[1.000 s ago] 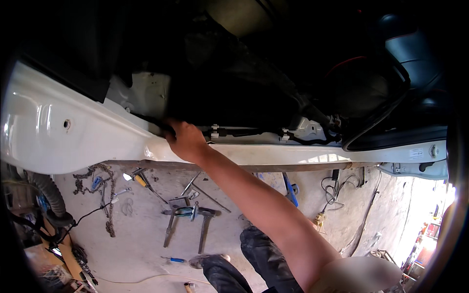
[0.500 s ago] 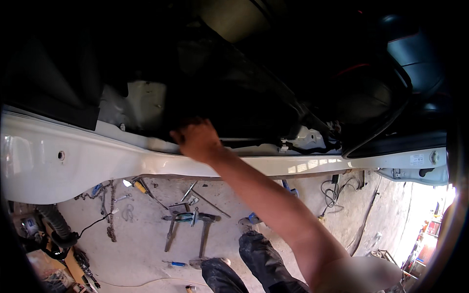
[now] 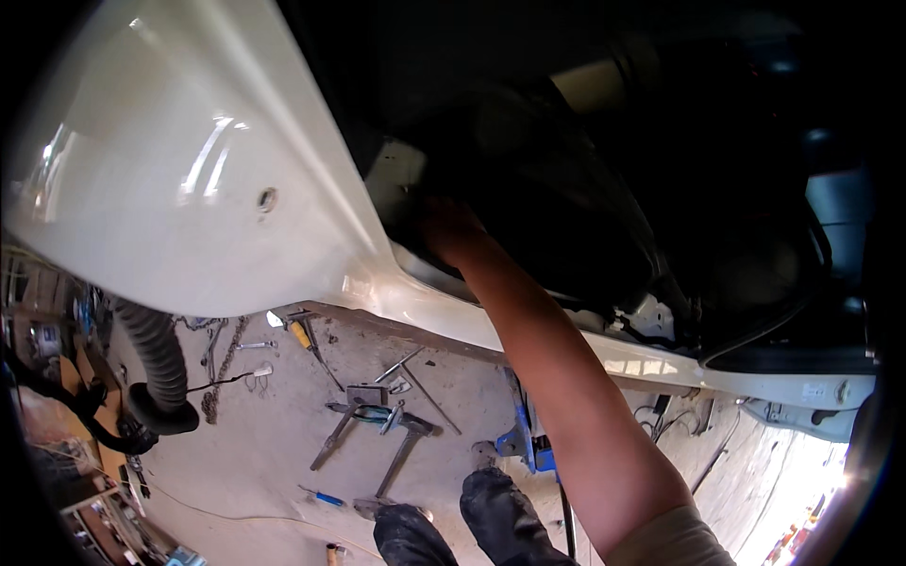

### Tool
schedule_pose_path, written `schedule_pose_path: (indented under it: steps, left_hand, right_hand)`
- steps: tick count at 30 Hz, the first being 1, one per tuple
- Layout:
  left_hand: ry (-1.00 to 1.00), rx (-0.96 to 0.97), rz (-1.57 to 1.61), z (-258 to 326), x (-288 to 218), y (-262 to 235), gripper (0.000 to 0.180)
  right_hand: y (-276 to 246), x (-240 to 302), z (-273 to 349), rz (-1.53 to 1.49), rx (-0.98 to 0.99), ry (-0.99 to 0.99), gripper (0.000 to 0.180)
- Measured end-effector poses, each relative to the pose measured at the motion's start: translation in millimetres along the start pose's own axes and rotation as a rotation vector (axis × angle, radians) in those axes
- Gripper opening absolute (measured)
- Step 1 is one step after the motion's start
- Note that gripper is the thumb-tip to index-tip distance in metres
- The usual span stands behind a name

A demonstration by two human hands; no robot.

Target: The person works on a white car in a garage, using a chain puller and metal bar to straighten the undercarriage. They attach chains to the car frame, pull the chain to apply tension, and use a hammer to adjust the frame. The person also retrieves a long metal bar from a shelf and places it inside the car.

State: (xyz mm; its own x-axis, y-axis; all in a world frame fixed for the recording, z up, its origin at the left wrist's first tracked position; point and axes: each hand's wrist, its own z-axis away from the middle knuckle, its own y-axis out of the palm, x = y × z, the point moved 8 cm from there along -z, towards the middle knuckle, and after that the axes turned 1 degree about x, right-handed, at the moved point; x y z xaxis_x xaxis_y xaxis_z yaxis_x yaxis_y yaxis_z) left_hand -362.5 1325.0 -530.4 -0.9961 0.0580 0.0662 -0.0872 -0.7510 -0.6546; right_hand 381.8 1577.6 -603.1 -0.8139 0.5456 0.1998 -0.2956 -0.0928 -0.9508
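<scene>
My right hand (image 3: pixel 451 231) reaches up from the lower right, over the white car sill (image 3: pixel 642 363), into the dark cabin. It presses against black trim (image 3: pixel 566 208) just inside the door opening. The fingers are lost in shadow under that trim, so I cannot tell whether they grip anything. The curved white body panel (image 3: pixel 179 189), with a small round hole (image 3: pixel 268 199), fills the upper left beside the hand. My left hand is out of the picture.
On the concrete floor below lie two hammers (image 3: pixel 396 429), a blue-handled screwdriver (image 3: pixel 323 496), a yellow-handled tool (image 3: pixel 300 335), a chain (image 3: pixel 222 373) and a blue jack (image 3: pixel 528 443). A black corrugated hose (image 3: pixel 160 363) hangs at left. My dark trouser legs (image 3: pixel 500 519) stand at bottom centre.
My right hand has gone from the sill edge deeper into the dark opening. The view has swung closer to the white panel, which now looms much larger at the left.
</scene>
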Motion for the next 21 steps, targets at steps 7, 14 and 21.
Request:
schedule_pose_path:
  steps: [7,14,21]
  left_hand:
    - [-0.065,0.066,0.116,0.6,-0.3,15.6,0.060]
    - [-0.115,0.043,0.132,1.8,3.7,16.1,0.061]
    - [-0.106,0.099,0.203,-6.8,9.7,23.4,0.052]
  right_hand:
    - [-52.6,8.7,23.7,0.084,-0.082,-0.040,0.044]
    - [-87.9,7.5,29.0,0.071,0.032,-0.077,0.058]
    - [-51.9,5.0,30.9,0.082,-0.098,-0.243,0.047]
